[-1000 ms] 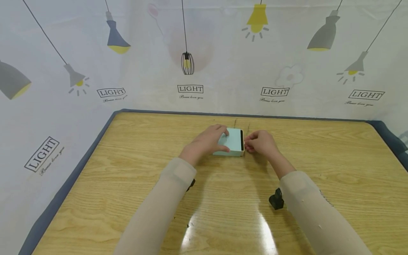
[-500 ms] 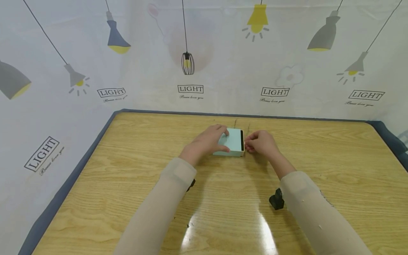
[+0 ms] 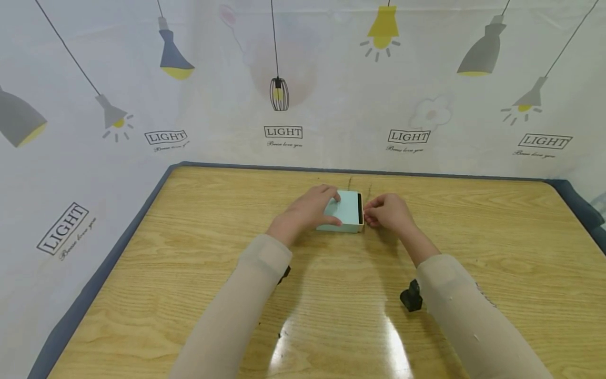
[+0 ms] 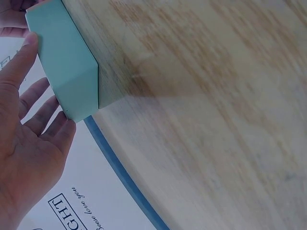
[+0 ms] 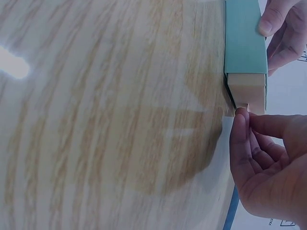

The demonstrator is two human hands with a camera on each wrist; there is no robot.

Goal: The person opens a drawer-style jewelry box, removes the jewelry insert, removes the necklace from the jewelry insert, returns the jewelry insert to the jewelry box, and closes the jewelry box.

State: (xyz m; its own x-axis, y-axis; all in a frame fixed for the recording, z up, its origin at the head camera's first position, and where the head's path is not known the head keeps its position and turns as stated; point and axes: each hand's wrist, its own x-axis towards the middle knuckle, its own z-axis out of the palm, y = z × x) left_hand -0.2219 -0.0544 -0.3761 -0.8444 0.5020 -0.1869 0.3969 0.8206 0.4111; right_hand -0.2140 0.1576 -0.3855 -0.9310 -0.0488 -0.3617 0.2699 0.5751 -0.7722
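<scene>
A mint-green box (image 3: 347, 210) with an outer sleeve lies flat on the wooden table. From its right end a cream inner drawer (image 5: 245, 88) sticks out a little, and a dark strip shows at the sleeve's opening in the head view. My left hand (image 3: 307, 208) grips the sleeve from the left, thumb on the near side and fingers over the top and far side. At the drawer's end, my right hand (image 3: 388, 211) pinches a small pull tab (image 5: 243, 106) between thumb and index finger. The fingertips hide most of that tab.
The wooden table (image 3: 189, 305) has a blue edge (image 3: 265, 168) just beyond the box. Behind it hangs a white backdrop (image 3: 341, 105) printed with lamps. A black wrist-camera mount (image 3: 411, 296) juts from the right sleeve.
</scene>
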